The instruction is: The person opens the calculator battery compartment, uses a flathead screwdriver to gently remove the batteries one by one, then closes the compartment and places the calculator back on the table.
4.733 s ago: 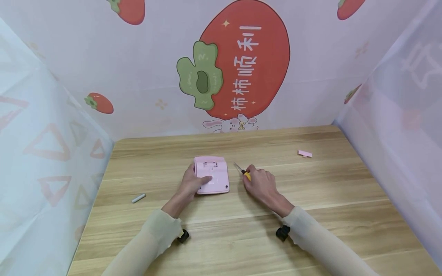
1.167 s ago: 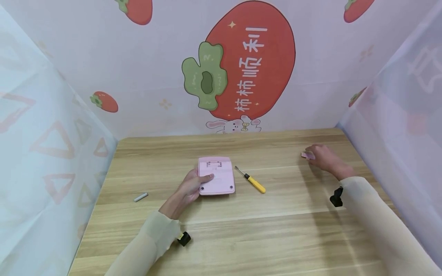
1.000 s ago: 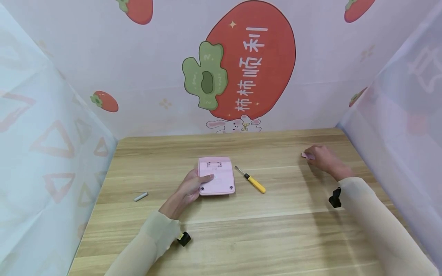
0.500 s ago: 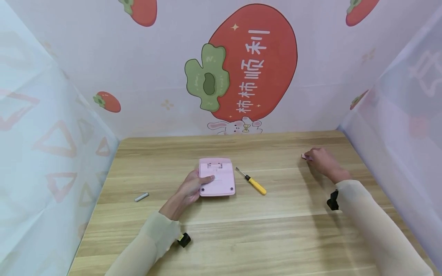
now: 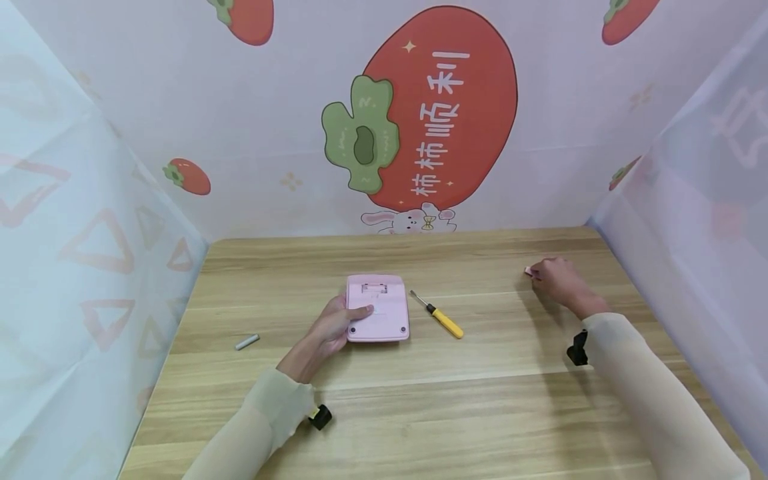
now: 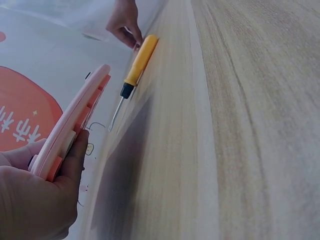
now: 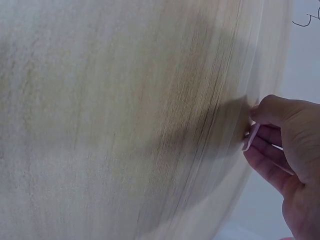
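Note:
My left hand grips a pink calculator by its left edge, thumb on the back and fingers under the key side. Its back faces up, with an uncovered battery compartment near the top. In the left wrist view the calculator is tilted above the table, its keys towards the wood. At the far right, my right hand pinches a small pink battery cover between thumb and fingers, close over the table. Most of the cover is hidden by the fingers in the head view.
A screwdriver with a yellow handle lies just right of the calculator. To the left of my left hand lies a small silver-grey battery. Printed cloth walls enclose the wooden table at the back and sides.
Earlier my right hand held the screwdriver; it now lies on the table. The right hand has moved to the far right and taken hold of the battery cover. The left hand still grips the calculator.

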Demonstrator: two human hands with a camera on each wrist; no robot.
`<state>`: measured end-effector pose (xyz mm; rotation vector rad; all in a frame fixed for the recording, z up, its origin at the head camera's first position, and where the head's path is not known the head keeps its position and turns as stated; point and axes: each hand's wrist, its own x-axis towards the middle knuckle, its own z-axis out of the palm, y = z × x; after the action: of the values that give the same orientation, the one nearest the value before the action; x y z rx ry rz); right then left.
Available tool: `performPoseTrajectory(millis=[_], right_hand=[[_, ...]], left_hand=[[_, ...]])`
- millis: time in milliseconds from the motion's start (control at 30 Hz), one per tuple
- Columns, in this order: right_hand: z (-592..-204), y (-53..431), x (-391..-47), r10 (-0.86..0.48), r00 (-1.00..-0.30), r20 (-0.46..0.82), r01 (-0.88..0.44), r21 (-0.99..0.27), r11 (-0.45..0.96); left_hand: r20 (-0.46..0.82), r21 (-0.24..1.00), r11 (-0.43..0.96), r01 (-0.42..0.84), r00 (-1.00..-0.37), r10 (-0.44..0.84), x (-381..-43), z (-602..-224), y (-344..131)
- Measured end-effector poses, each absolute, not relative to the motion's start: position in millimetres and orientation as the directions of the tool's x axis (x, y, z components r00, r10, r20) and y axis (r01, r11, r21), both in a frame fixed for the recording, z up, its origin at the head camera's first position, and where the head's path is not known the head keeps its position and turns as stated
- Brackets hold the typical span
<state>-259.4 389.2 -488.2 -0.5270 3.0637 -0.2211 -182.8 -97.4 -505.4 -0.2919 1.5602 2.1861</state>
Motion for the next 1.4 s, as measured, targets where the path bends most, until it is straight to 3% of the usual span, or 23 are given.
performPoseTrajectory(millis=[500, 1400], right_hand=[[-479, 387, -257, -0.335, -0.939, 0.075, -0.343, -0.178, 0.922], [-431, 307, -248, -0.551, -0.796, 0.249, -0.594, -0.145, 0.792]], left_hand=[[-0.411, 0.846, -0.263, -0.465, -0.881, 0.235, -182, -504, -97], [-0.393, 0.847, -0.261, -0.463, -0.877, 0.278, -180, -502, -92]])
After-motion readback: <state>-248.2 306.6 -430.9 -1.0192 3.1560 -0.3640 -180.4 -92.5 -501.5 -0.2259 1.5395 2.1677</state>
